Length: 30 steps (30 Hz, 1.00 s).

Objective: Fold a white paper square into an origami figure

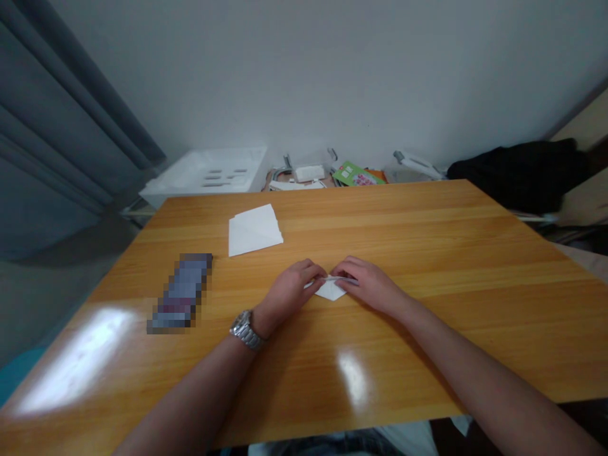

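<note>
A small folded piece of white paper [331, 290] lies near the middle of the wooden table, its lower part coming to a blunt point toward me. My left hand [295, 283], with a metal watch [247, 329] on its wrist, pinches the paper's left side between thumb and fingers. On the opposite side my right hand [368, 284] grips the paper the same way. Both hands rest low at the tabletop, and their fingers hide the paper's two ends. A raised fold runs across the top between the fingertips.
White paper sheets [255, 231] lie farther back on the table [403, 221]. To the left is a blurred-out phone-like device [183, 294]. Behind the table's far edge stand a white plastic tray [209, 171], a green booklet [356, 174] and a dark cloth [517, 171].
</note>
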Each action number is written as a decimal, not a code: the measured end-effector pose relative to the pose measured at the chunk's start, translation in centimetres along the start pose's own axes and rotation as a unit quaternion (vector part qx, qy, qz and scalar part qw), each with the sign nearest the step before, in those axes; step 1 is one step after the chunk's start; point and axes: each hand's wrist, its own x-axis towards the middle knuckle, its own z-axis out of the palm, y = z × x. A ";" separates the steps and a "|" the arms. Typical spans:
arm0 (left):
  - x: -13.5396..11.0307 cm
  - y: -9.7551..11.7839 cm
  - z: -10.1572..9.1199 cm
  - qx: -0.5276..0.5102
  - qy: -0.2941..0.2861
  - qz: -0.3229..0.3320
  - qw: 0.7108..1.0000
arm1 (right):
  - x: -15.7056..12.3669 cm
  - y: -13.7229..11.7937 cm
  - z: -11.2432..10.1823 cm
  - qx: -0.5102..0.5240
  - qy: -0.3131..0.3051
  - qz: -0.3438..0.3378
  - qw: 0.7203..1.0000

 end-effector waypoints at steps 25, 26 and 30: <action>-0.3 -0.2 -0.2 0.057 -0.026 0.039 0.997 | -0.1 -0.2 -0.3 0.016 0.002 0.043 0.999; -0.3 -0.2 -0.1 0.054 -0.023 0.035 0.998 | -0.2 -0.1 -0.2 0.018 0.002 0.046 0.999; -0.4 0.0 0.2 0.042 -0.008 0.007 0.999 | -0.2 -0.2 0.1 0.025 0.013 0.060 0.998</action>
